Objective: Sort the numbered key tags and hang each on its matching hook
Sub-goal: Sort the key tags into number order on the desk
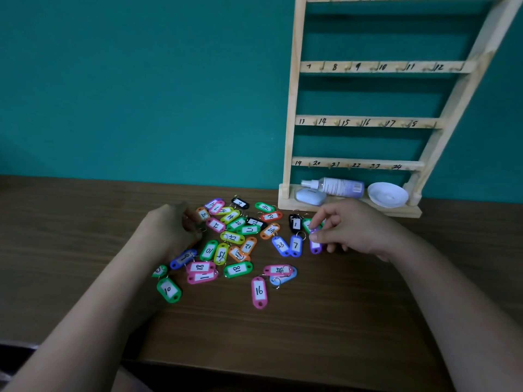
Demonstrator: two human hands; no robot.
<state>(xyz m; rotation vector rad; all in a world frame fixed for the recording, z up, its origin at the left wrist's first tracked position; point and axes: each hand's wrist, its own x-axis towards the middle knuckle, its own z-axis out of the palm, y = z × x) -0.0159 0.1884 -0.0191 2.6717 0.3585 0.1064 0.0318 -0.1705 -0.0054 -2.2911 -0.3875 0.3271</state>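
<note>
Surface point(311, 329): brown wood grain; it carries the tags and the rack.
Tag 16 point(259, 291): pink, white label, lying lengthwise at the near edge of the spread, apart from both hands.
Tag 10 point(169, 290): green, near left, beside the left forearm.
Pile point(232, 239): loose heap of tags in pink, green, yellow, orange, blue, purple and black, each with a white handwritten label and a small metal ring; many overlap, and some numbers are too blurred to read.
Left hand point(169, 224): at the pile's left edge, back of the hand up.
Left fingers point(188, 222): curled inward and in shadow against the nearest tags; I cannot tell whether they hold one.
Right hand point(356, 230): at the pile's right edge, just in front of the rack's base.
Right fingers point(325, 219): narrow, thumb and forefinger pinching the ring end of the purple tag.
Purple tag point(315, 247): its far end is between the fingertips, its near end points toward the person, just right of blue tag 7 point(296, 245); its number is hidden.
Tag 1 point(295, 223): black, just left of the right fingertips.
Rack point(291, 108): pale wood, upright against the wall, with rails numbered 7–12, 13–18 and 19–24 and small hooks point(322, 67).
Rack base: holds a lying spray bottle point(336, 187), a pale case point(310, 196) and a white dish point(387, 195).
Wall point(141, 94): teal.
</note>
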